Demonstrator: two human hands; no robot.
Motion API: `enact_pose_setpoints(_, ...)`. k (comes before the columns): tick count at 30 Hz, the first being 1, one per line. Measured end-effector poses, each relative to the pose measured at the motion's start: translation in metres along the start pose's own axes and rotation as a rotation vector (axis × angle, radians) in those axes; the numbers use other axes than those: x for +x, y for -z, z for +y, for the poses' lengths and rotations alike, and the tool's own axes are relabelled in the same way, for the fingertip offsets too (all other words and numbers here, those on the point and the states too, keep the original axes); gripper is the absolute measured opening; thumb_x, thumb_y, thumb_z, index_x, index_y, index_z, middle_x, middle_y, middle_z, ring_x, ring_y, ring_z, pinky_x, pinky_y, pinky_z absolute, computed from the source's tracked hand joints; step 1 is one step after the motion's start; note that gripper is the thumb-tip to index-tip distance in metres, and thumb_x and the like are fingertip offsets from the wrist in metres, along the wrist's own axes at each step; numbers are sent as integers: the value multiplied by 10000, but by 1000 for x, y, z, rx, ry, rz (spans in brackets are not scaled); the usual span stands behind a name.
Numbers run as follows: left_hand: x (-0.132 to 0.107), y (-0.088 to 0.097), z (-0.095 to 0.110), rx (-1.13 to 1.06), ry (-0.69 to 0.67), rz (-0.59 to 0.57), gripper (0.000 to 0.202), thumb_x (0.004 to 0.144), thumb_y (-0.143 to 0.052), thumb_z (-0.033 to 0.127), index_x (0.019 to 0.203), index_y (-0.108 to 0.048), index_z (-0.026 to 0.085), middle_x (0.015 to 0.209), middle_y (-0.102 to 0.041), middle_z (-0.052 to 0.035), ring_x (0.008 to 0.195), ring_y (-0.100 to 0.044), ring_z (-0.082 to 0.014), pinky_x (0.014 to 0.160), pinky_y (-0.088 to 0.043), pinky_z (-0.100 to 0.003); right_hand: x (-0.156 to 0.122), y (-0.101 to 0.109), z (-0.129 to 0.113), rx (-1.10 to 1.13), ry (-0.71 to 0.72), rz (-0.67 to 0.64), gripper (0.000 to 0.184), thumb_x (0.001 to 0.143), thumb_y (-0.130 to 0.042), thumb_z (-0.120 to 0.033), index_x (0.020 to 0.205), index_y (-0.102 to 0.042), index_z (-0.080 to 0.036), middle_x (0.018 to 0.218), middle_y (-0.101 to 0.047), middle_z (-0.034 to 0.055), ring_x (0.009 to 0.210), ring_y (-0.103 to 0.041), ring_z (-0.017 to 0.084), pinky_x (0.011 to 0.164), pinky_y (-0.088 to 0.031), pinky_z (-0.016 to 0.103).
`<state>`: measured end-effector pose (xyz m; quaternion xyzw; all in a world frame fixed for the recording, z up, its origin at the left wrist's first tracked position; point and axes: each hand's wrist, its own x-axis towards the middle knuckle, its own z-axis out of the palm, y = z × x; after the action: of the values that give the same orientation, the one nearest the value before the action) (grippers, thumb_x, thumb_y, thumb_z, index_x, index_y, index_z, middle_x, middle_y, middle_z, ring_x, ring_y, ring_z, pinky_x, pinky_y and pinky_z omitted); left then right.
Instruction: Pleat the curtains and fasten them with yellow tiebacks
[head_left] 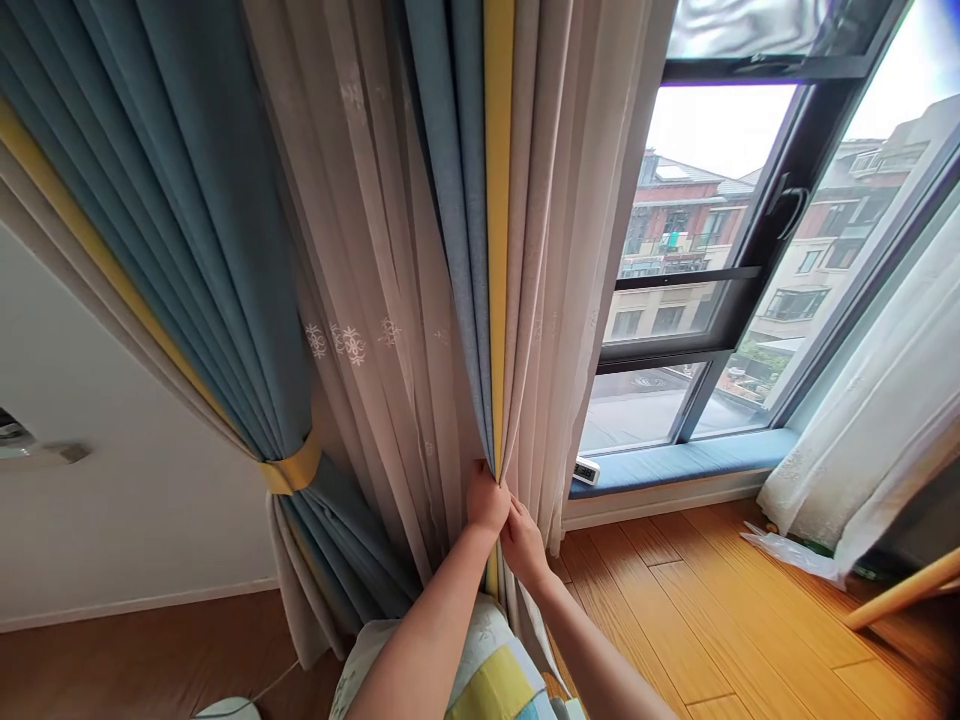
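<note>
Blue and yellow curtain fabric hangs with a sheer beige panel beside the far window; the left hand and right hand pinch its folds, fingers pressed together.

Both arms are reaching up and in from the near edge, forearms bare and angling toward each other. The left forearm comes from near left, and the right forearm comes from near right. The left hand sits a bit farther out, pinched closed, wrist slightly bent. The right hand is just beside it and slightly nearer, also pinching.
</note>
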<state>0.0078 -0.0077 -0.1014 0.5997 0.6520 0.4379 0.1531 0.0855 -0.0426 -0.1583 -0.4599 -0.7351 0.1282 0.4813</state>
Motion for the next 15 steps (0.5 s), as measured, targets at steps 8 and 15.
enact_pose_setpoints(8, -6, 8, -4, 91, -74, -59, 215, 765, -415, 108, 884, -594, 112, 924, -562, -124, 838, -579, -172, 735, -451, -237, -98, 17, -11, -70, 152, -742, 350, 707, -540, -316, 1047, -541, -235, 1107, -530, 79, 1077, -450, 249, 897, -362, 397)
enact_pose_setpoints(15, -18, 11, 1, 115, -86, -48, 216, 775, -415, 129, 887, -599, 111, 938, -565, -126, 856, -574, -174, 744, -454, -243, -108, -2, 2, -508, 48, -1156, 519, 508, -688, -368, 979, -606, -164, 916, -608, 103, 935, -530, 290, 882, -344, 454)
